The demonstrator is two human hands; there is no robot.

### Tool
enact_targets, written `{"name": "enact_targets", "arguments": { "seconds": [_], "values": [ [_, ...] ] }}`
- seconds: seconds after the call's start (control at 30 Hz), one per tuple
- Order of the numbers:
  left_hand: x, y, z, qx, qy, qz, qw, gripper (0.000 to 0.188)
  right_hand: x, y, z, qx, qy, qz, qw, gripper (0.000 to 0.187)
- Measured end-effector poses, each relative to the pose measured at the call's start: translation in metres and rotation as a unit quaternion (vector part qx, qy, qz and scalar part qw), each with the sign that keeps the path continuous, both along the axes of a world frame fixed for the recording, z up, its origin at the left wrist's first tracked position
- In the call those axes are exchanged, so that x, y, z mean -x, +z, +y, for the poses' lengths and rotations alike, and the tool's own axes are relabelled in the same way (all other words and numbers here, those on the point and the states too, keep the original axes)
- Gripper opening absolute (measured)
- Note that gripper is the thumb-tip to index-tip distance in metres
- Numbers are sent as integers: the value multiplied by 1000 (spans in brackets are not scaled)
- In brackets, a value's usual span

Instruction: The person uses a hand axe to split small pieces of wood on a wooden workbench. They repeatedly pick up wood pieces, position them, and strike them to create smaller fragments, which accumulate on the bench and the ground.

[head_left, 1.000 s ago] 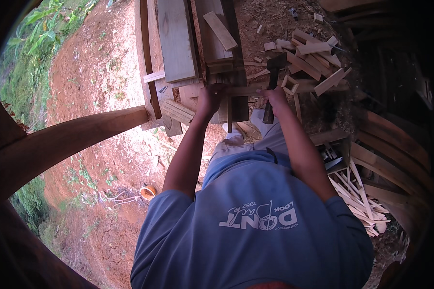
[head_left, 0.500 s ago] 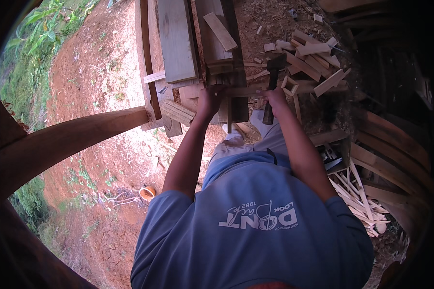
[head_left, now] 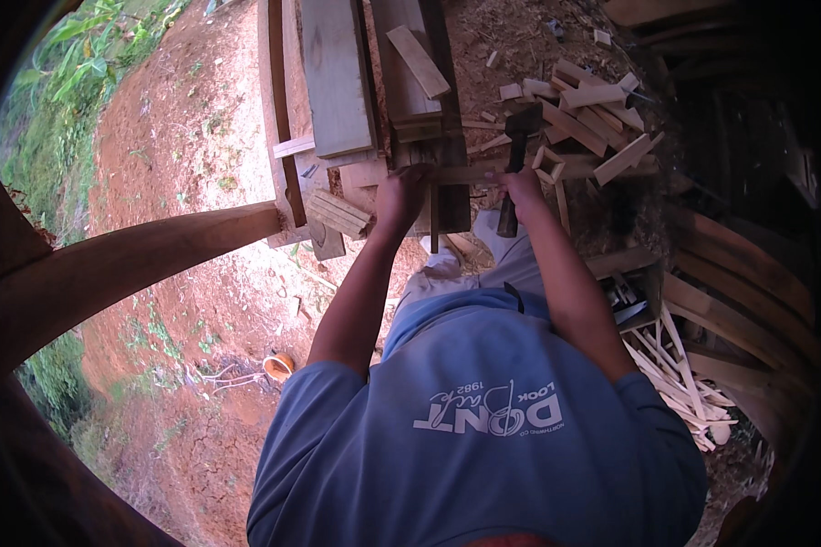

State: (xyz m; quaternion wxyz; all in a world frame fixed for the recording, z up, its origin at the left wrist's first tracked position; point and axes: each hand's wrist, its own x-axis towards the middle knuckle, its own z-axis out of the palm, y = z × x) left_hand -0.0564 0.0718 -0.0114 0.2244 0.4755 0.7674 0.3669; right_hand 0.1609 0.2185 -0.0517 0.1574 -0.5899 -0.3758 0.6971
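A short flat wooden strip (head_left: pixel 466 174) lies crosswise between my two hands, over the near end of the stacked boards. My left hand (head_left: pixel 400 199) is closed on its left end, the fingertips partly in shadow. At the other end, my right hand (head_left: pixel 526 190) is closed around the handle of a dark-headed hammer (head_left: pixel 517 146), its fingers close to the strip. The hammer's head points away from me and the handle end sticks out below the hand. A thin upright wooden piece (head_left: pixel 434 219) shows below the strip, between my hands.
Long planks (head_left: pixel 337 82) run away from me, with a loose offcut (head_left: pixel 418 62) on one. Offcuts (head_left: pixel 597 114) are heaped at the far right, thin wood slivers (head_left: pixel 680 374) nearer. A curved beam (head_left: pixel 146 260) crosses at left. An orange round object (head_left: pixel 278 366) lies on reddish soil.
My left hand has shifted very slightly at the strip's left end. The hammer and my right hand stay almost in place.
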Motion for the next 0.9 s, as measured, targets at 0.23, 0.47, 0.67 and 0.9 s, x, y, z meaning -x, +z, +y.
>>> {"name": "enact_targets", "arguments": {
  "seconds": [0.23,0.47,0.67,0.9],
  "values": [
    [-4,-7,-4,-31,-16,45,998,16,-2,12,-3,-46,31,-61,997,34],
    [-6,-14,-6,-34,2,42,999,16,-38,40,-10,-63,21,-94,993,44],
    [-7,-15,-6,-45,29,34,998,18,-63,126,-51,-122,172,-109,971,42],
    [-4,-14,-10,-52,6,-13,999,20,-33,114,-90,-212,344,-123,906,41]
  ]
}}
